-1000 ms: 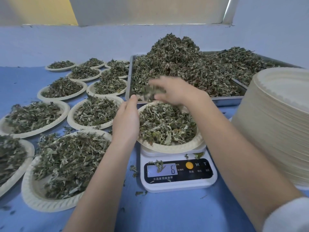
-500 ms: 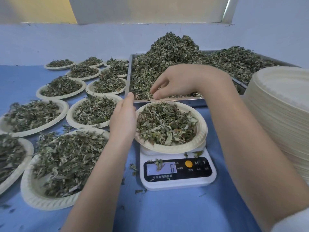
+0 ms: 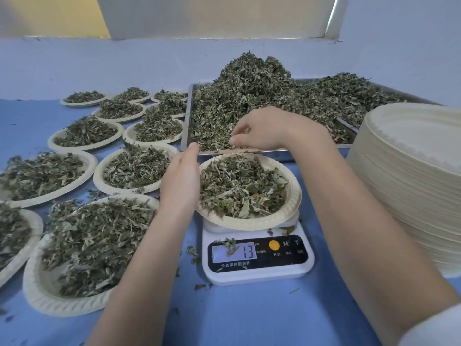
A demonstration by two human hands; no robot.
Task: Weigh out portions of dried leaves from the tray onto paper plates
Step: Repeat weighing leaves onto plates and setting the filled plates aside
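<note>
Leaves [image 3: 243, 187] fill our paper plate [image 3: 289, 208] on the scale [image 3: 258, 273], whose display [image 3: 234, 252] a stray leaf partly hides. Our left hand [image 3: 180, 186] lies straight-fingered against the plate's rim. Our right hand [image 3: 264, 128] curls into the tray [image 3: 185, 136] heap; whether it pinches leaves we cannot tell. The plate stack [image 3: 409, 181] is cut off at the right.

A second ago our right hand [image 3: 262, 129] hung over the paper plate [image 3: 287, 216] on the scale [image 3: 257, 260] with a pinch of dried leaves [image 3: 249, 96]; since then it has moved back over the near edge of the tray [image 3: 185, 136], fingers curled down among the leaves there. The scale's display [image 3: 234, 252] has changed from a 6 to 13. Our left hand [image 3: 180, 182] has slid slightly along the plate's left rim.
</note>
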